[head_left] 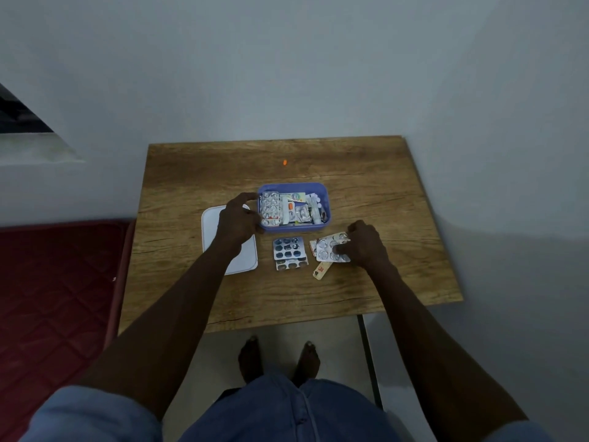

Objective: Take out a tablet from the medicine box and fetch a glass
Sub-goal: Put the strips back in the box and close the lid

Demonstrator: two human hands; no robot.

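A blue medicine box (291, 187) stands open in the middle of the wooden table (366, 193), full of blister strips and small packets. My left hand (237, 220) grips the box's left wall, fingers curled over its rim. My right hand (363, 244) pinches a silver blister strip (326, 250) lying on the table just right of the box's front. A small orange tablet (285, 162) lies on the table behind the box. No glass is in view.
The white box lid (239, 260) lies left of the box, partly under my left wrist. Two blister strips (288, 248) and a small tan packet (322, 270) lie in front of the box. A red mattress (54, 282) borders the table's left; walls close behind.
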